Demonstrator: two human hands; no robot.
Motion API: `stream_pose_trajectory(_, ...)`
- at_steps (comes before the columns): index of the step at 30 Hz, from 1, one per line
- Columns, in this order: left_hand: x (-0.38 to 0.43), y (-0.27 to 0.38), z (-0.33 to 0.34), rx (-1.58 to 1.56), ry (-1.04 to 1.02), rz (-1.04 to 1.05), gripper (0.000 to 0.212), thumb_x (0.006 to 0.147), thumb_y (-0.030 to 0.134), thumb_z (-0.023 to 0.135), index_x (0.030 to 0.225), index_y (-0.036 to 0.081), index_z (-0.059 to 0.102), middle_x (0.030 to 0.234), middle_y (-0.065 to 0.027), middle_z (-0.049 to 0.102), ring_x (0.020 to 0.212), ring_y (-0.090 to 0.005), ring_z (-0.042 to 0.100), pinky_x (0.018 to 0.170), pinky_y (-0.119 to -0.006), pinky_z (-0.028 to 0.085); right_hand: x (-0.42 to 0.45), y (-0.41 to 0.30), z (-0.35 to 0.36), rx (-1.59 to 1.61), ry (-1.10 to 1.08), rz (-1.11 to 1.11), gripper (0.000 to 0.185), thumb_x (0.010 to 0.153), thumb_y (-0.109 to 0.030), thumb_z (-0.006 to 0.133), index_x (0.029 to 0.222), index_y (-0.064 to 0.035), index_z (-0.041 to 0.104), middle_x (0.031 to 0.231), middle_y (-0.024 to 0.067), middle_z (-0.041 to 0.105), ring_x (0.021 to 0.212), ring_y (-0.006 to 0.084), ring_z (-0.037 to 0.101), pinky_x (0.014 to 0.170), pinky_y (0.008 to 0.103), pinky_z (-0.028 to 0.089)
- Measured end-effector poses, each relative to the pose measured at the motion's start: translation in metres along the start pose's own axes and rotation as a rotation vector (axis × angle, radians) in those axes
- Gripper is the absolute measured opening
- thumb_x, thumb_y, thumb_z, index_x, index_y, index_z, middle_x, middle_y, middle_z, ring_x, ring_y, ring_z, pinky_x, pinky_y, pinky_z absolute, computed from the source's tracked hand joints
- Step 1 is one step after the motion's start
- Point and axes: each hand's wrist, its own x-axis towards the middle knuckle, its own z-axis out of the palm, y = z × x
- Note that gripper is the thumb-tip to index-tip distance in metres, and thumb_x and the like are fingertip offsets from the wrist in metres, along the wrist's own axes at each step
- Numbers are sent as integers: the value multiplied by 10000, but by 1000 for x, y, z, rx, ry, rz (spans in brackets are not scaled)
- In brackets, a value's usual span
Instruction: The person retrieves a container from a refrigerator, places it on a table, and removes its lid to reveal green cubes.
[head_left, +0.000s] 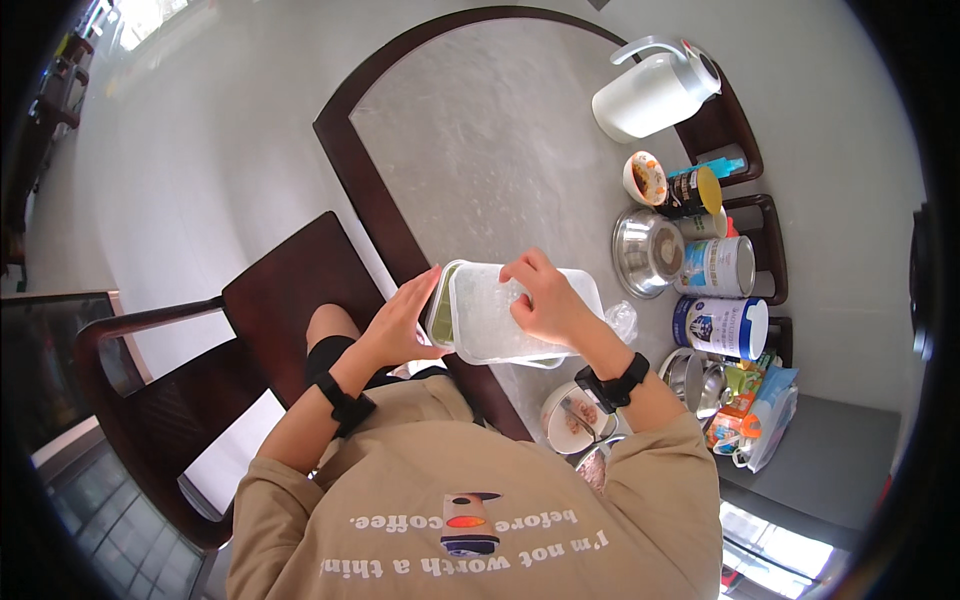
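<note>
A white translucent plastic lid (484, 319) lies over a green compartmented tray (443, 311), shifted to the right so the tray's left end shows. My left hand (397, 319) spans that end, fingers at the far corner and thumb at the near one. Over the lid's middle is my right hand (546, 304), index finger and thumb bent and apart, with nothing visible between them. Whether its fingertips press on the lid cannot be told. A crumpled clear plastic bag (621, 322) sits by the lid's right end.
Along the table's (480, 135) right side stand a white thermos jug (645, 97), a patterned bowl (643, 180), a steel bowl (637, 255) and several cans (716, 328). A bowl of minced food (559, 424) is near my right forearm. A wooden chair (300, 292) is at left.
</note>
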Motion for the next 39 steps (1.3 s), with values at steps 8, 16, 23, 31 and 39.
stream_pose_trajectory(8, 17, -3, -1, -1, 50, -149, 981, 549, 242, 799, 1346, 65, 256, 1182, -149, 481, 1055, -289, 495, 867, -364, 431, 9, 11, -16, 55, 322, 73, 263, 634, 26, 463, 867, -62, 545, 777, 95, 455, 604, 203, 461, 534, 293, 383)
stream_pose_trajectory(16, 20, -18, 2, -162, 260, -297, 516, 658, 163, 759, 1098, 26, 526, 882, -94, 609, 794, -158, 587, 716, -266, 487, 30, 58, -21, -55, 510, 184, 200, 647, -34, 508, 832, -77, 570, 697, 77, 456, 599, 192, 444, 555, 312, 390)
stream_pose_trajectory(23, -3, -46, -34, -191, 603, -449, 162, 795, 108, 606, 917, 1, 606, 716, -46, 626, 656, -83, 591, 604, -213, 469, 47, 104, -12, 59, 380, 336, 200, 675, -81, 504, 861, -74, 577, 642, 45, 467, 598, 148, 454, 569, 272, 386)
stream_pose_trajectory(31, -23, -54, -57, -419, 760, -600, 160, 831, 128, 549, 905, -4, 600, 751, -58, 632, 705, -105, 607, 630, -233, 487, 63, 107, -28, 633, 188, 484, 200, 774, -160, 505, 925, -51, 575, 720, -14, 519, 637, 73, 461, 563, 221, 379)
stream_pose_trajectory(39, -9, -51, -28, -418, 628, -599, 165, 827, 136, 556, 898, -6, 605, 708, -51, 621, 662, -88, 590, 599, -222, 466, 57, 113, -31, 1105, -184, 548, 294, 877, -244, 476, 1080, -48, 558, 962, 34, 589, 826, 113, 548, 715, 253, 456)
